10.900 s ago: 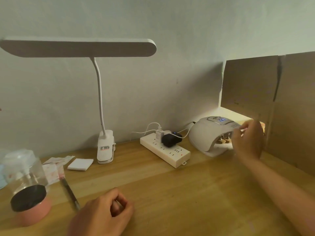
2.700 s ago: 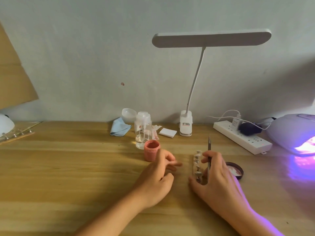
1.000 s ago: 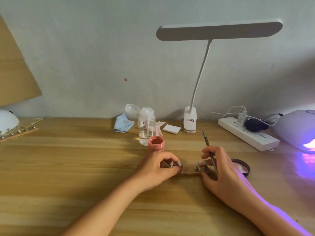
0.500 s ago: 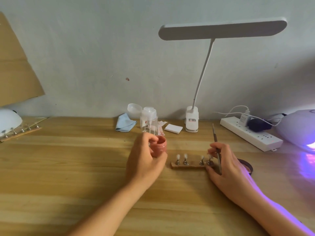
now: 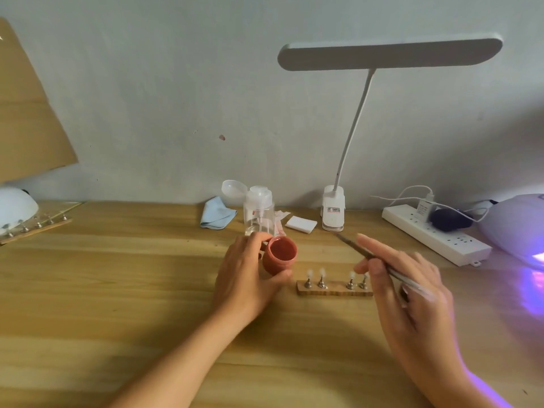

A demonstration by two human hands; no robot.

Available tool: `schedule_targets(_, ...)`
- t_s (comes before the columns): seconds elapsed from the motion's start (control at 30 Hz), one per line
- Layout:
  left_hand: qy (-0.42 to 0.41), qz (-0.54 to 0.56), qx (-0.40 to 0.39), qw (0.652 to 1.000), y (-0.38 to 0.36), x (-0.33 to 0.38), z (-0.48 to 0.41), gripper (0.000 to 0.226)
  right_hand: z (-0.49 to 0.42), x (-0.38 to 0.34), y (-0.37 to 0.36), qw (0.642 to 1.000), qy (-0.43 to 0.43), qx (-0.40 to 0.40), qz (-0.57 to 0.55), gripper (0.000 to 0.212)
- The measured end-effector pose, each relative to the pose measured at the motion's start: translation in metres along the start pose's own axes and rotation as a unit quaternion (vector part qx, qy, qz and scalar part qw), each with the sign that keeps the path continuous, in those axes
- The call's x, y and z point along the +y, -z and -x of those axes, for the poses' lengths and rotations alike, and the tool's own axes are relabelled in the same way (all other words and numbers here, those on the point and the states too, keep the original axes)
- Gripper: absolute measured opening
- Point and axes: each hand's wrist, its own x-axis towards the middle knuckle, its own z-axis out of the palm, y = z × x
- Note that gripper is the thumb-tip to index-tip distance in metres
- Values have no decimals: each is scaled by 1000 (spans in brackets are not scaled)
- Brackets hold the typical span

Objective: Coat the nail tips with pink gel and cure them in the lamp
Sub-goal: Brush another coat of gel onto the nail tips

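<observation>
4 pale nail tips (image 5: 322, 272) stand on small metal pegs along a short wooden strip (image 5: 334, 291), which lies flat on the light wooden surface (image 5: 117, 290) between the 2 hands. The left hand (image 5: 247, 278) has its grip wrapped round a small round pink gel jar (image 5: 279, 254), thumb below, fingers over the top. The jar has no lid, is tilted with its mouth toward the camera, and sits just left of the strip, apart from it. Cannot tell if the jar's base touches the surface. The right hand (image 5: 412, 290) pinches a thin metal nail brush (image 5: 371, 257) in a pen-style grip, index finger stretched along the shaft. Its dark tip points up-left in the air, right of the jar and apart from it.

At the far right edge a white dome-shaped curing lamp (image 5: 515, 228) throws purple light on the surface, well apart from the strip. Along the wall:
- long white power strip (image 5: 435, 234) with 2 plugs
- white clip-on desk lamp (image 5: 332, 213)
- white square pad (image 5: 301, 223)
- clear plastic pump bottle (image 5: 259, 213) just behind the jar
- crumpled light-blue cloth (image 5: 217, 216)

Far left: 2nd pegged wooden strip (image 5: 35, 228).
</observation>
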Motion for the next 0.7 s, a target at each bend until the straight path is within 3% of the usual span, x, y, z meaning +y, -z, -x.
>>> schedule_targets(0.13,-75,9,43,996,2,7,4,51,10,-18,-15,998,12,-10,-55,15)
schedule_targets(0.33,-149,-23,57,987,2,15,11,54,13,-14,-21,999,3,-32,5,13)
schedule_targets(0.5,-163,-28,57,985,2,17,11,54,14,-13,-22,997,-5,-73,26,5)
schedule_targets(0.7,-155,-29,42,987,3,16,11,54,15,-14,-23,997,19,-65,37,7)
